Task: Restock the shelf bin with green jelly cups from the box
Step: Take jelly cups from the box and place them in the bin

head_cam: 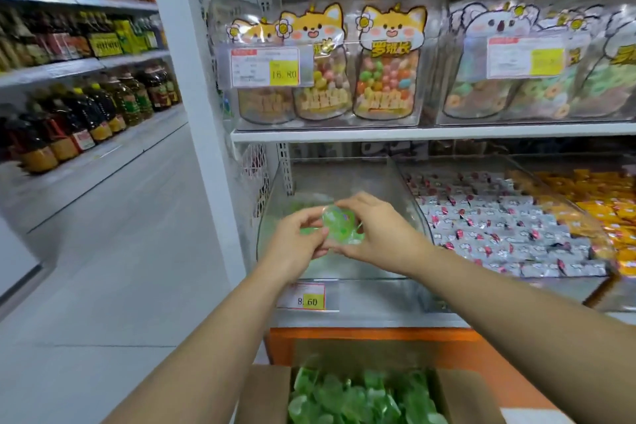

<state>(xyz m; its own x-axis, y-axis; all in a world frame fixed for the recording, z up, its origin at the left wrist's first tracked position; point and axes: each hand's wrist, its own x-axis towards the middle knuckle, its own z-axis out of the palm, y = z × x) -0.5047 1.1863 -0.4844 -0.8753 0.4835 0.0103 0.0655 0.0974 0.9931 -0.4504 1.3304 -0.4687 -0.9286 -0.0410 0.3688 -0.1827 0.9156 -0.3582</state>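
Both my hands reach over the clear shelf bin (406, 182) on the lower shelf. My left hand (296, 244) and my right hand (375, 234) together hold a small bunch of green jelly cups (339, 224), fingers curled round them above the bin's floor. A few green cups show blurred under my hands inside the bin. At the bottom of the view stands an open cardboard box (265, 396) filled with several green jelly cups (361, 399).
A price tag (307, 296) reading 8.60 hangs on the bin's front. Neighbouring bins hold silver-wrapped sweets (499, 234) and orange packets (605, 206). Above, a shelf (413, 134) carries candy bags. An aisle floor (120, 268) and oil bottles (86, 120) lie to the left.
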